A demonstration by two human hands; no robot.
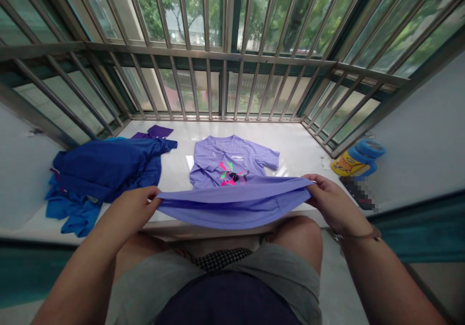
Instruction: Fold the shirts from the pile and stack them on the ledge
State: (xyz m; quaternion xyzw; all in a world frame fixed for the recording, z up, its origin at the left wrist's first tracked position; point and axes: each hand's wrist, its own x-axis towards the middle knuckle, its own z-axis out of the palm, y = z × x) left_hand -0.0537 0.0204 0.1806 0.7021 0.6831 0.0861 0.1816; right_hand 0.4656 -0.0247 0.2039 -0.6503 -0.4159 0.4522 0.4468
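Observation:
A lavender T-shirt (250, 155) with a pink, green and black print lies on the white sill, its collar toward the window. My left hand (141, 204) pinches the left end of its bottom hem, and my right hand (321, 194) pinches the right end. Between my hands the hem is stretched wide and lifted, with the opening facing me. The lower front of the shirt hides part of the print. One sleeve reaches out to the right; the left one is bunched against the body of the shirt.
Dark blue and bright blue clothes (109, 167) are heaped at the left, with a purple cloth (160, 131) behind them. On the right stand a blue and yellow bottle (354, 159) and a dark flat object (354, 189), partly blurred. Metal window bars (209, 87) close off the back.

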